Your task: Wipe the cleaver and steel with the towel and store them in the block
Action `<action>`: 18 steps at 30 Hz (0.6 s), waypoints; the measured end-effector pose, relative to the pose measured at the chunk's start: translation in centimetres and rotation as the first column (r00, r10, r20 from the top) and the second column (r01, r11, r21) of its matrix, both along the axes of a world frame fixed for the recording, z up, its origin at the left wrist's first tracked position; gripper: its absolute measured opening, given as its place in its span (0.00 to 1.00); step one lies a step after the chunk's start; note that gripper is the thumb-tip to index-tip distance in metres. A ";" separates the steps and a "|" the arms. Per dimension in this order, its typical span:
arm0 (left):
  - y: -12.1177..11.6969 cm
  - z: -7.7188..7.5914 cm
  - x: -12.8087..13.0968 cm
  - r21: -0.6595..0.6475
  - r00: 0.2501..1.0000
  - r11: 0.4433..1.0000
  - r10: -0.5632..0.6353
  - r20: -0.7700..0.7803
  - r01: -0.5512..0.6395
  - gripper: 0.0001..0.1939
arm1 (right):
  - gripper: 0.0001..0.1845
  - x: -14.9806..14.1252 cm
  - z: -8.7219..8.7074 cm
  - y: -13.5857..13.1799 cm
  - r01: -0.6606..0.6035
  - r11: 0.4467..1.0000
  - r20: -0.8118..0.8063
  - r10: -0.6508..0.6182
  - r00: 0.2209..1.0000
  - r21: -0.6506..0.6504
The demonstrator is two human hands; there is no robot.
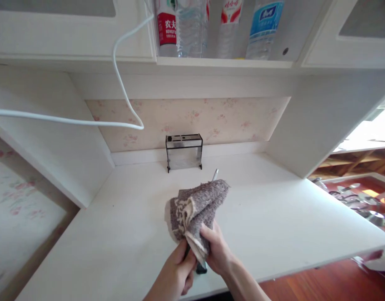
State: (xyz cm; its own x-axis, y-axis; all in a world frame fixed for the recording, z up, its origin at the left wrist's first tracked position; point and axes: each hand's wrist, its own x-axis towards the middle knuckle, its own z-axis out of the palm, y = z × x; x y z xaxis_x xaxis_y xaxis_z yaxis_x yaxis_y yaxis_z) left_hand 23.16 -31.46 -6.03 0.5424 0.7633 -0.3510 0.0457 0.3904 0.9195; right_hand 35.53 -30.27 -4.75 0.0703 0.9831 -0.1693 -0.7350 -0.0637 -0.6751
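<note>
My right hand (215, 248) is closed on a brown-and-cream towel (211, 200), thumb on top, bunched over what looks like a knife. A flat grey corner of the blade (183, 192) shows at the towel's upper left edge. My left hand (181, 267) is wrapped round the knife's dark handle (187, 250), just below the towel. Past the towel's top pokes a slim silver rod end (215, 174). A black end piece (201, 268) shows between my hands; whether it belongs to the rod is hidden. Most of the blade is covered.
A slotted knife stand (184, 141) with a clear front stands at the back of the white counter (132, 234). Several plastic bottles (192, 29) sit in the cupboard overhead. A white cable (120, 77) hangs at the upper left. Metal kitchenware (358, 200) lies beyond the counter's right edge.
</note>
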 end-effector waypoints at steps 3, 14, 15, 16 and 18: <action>-0.4 -0.7 0.4 -0.012 0.999 0.999 0.045 -0.020 -0.045 0.30 | 0.20 -0.8 0.3 0.5 0.070 0.995 0.044 -0.067 0.997 -0.071; -0.8 0.7 -1.8 -0.116 0.999 0.993 -0.029 0.019 0.031 0.30 | 0.19 3.8 4.3 5.5 0.329 0.943 0.099 -0.322 0.941 -0.059; -0.9 1.0 -2.1 -0.126 0.999 0.991 -0.034 0.034 0.038 0.29 | 0.19 4.5 4.5 6.0 0.347 0.936 0.092 -0.342 0.935 -0.053; -1.0 1.2 -2.3 -0.137 0.998 0.990 -0.036 0.050 0.043 0.29 | 0.19 5.2 4.6 6.5 0.358 0.933 0.082 -0.353 0.932 -0.048; -1.1 1.2 -2.9 -0.165 0.997 0.985 -0.039 0.073 0.051 0.29 | 0.16 6.8 4.7 7.5 0.377 0.925 0.056 -0.375 0.925 -0.041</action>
State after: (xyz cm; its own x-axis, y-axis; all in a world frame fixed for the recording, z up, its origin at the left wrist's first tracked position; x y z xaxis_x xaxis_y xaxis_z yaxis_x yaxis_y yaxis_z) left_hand 20.27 -32.61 -4.86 0.6021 0.6716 -0.4318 0.0055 0.5374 0.8433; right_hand 42.32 -22.76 -0.06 0.4421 0.8732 -0.2051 -0.6798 0.1770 -0.7117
